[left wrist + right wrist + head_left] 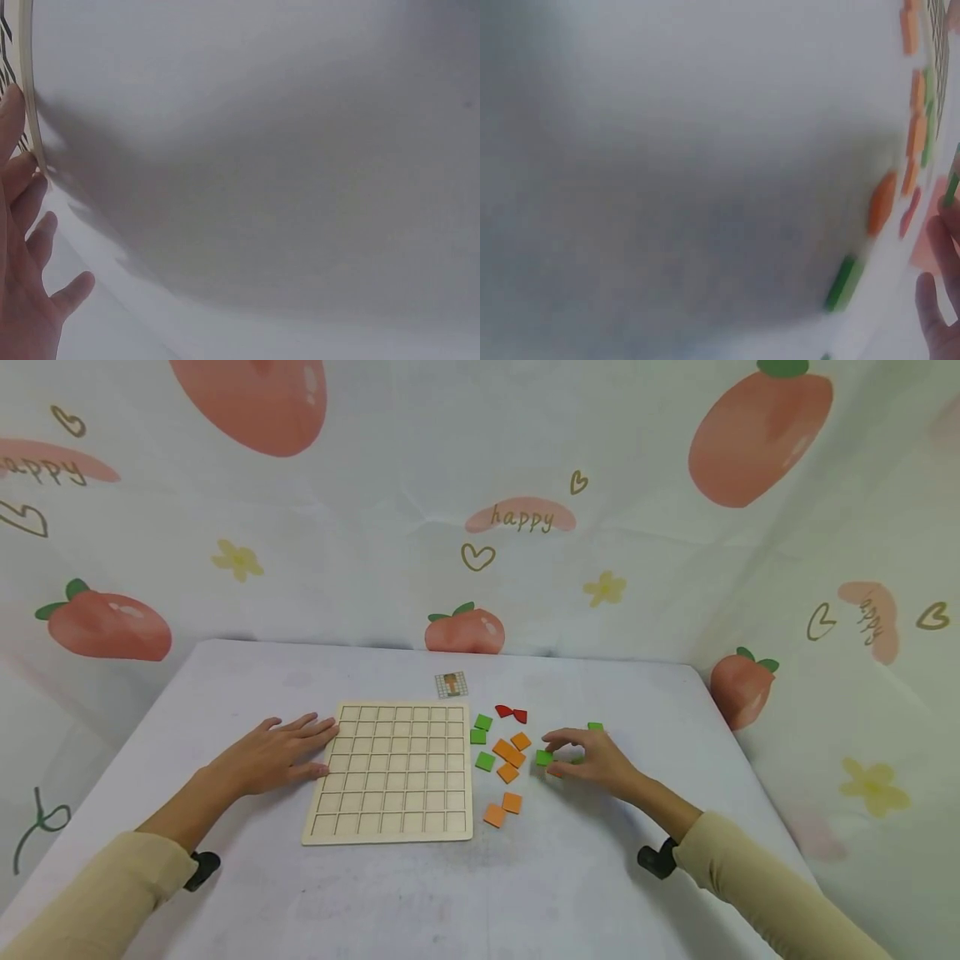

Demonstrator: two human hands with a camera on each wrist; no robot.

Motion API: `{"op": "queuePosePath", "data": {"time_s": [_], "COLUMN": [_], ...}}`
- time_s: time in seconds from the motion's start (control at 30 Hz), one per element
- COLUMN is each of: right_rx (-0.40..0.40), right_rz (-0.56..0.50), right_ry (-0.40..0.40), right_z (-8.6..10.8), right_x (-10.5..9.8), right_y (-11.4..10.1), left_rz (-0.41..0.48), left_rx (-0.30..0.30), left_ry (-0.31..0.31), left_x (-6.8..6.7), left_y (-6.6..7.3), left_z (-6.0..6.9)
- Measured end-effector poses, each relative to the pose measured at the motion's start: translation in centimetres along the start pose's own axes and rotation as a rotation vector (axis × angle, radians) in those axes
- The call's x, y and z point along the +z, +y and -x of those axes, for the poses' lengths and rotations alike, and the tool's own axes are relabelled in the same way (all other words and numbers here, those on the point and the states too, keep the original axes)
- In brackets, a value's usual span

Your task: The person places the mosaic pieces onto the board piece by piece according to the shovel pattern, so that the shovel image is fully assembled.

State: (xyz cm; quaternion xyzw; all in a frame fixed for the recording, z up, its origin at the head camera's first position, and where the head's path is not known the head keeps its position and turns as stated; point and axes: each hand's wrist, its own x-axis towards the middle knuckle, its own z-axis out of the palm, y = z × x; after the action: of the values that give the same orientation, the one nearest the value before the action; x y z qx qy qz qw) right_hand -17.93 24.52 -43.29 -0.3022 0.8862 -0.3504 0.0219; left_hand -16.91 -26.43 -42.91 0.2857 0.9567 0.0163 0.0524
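Note:
My left hand (273, 756) lies with fingers spread at the left side of a pale wooden grid board (392, 843), fingertips touching its edge; the left wrist view shows the fingers (37, 244) against that edge. To the right of the board, my right hand (596, 762) pinches a green square tile (543, 758) between thumb and fingers. In the right wrist view the green tile (952, 189) is held above the table. Below this hand lie an orange piece (882, 202) and another green tile (844, 283), partly covered by the hand in the head view.
Several orange tiles (508, 773) and green tiles (484, 762) lie right of the board. Red pieces (520, 716) sit behind them. A small gridded picture card (452, 684) lies beyond the board. One green tile (595, 727) is behind my right hand.

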Motion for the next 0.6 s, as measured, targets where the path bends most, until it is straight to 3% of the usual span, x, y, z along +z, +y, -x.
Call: {"op": "queuePosePath", "data": {"time_s": [0.6], "right_rx": [-0.159], "right_rz": [-0.022], "right_ry": [-0.094], "right_z": [-3.5], "right_x": [5.2], "right_y": [-4.9], "left_rz": [-0.011], "left_rx": [0.02], "left_ry": [0.024], "left_x": [0.4], "left_y": [-0.3], "left_z": [0.0]}}
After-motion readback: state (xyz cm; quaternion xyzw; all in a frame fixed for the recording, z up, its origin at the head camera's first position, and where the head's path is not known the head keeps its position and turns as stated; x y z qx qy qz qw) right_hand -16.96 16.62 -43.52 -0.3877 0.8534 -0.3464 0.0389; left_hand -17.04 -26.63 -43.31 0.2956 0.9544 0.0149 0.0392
